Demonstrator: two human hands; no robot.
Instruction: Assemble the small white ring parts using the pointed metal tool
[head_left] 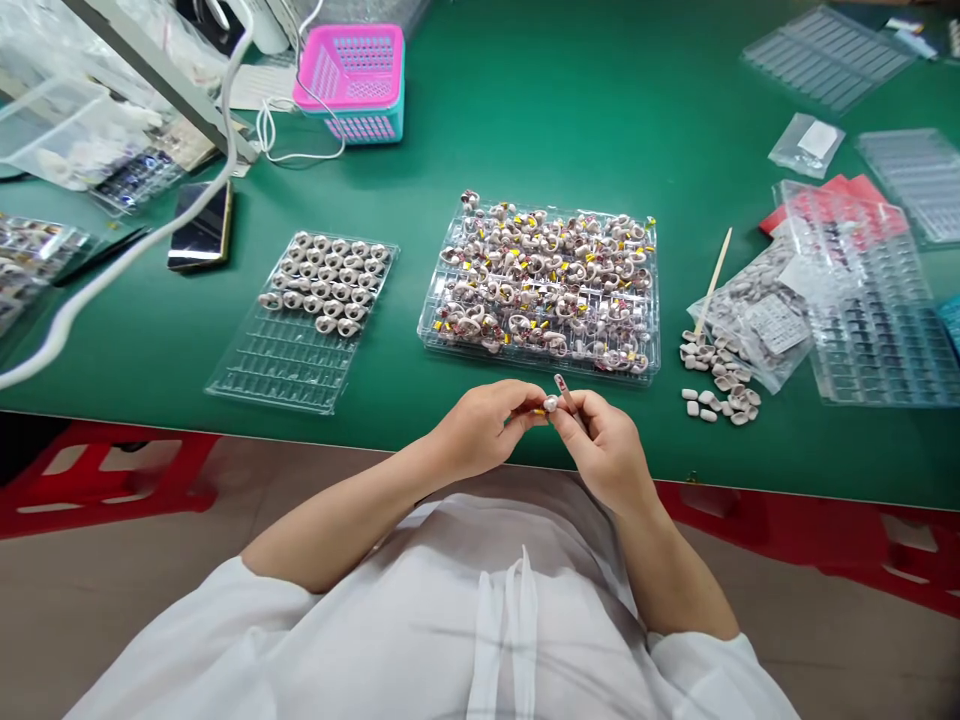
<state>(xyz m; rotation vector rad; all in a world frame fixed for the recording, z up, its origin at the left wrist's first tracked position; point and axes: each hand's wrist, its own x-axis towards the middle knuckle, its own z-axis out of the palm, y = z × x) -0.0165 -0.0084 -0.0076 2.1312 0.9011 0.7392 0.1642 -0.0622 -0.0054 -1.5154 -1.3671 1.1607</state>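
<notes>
My left hand [499, 425] is closed, its thumb and fingertips pinching a small pale shell-like part [551, 403] with a bit of yellow beside it. Meeting it at the same part is my right hand [604, 445], also closed, with a narrow flat tool [564, 386] with reddish marks sticking up between its fingers; its kind I cannot make out. Just beyond both hands lies a clear tray [426, 335] full of small pale parts with yellow tabs and dark red wires. To the left, a second clear tray [277, 370] holds rows of pale shells [330, 280] in its far part.
Loose pale pieces [724, 380], a wooden stick [714, 280] and a plastic bag of parts [757, 320] lie at right, beside stacked clear trays [870, 300]. A phone [202, 225], white cable [135, 270] and pink-and-teal basket [352, 80] are at left.
</notes>
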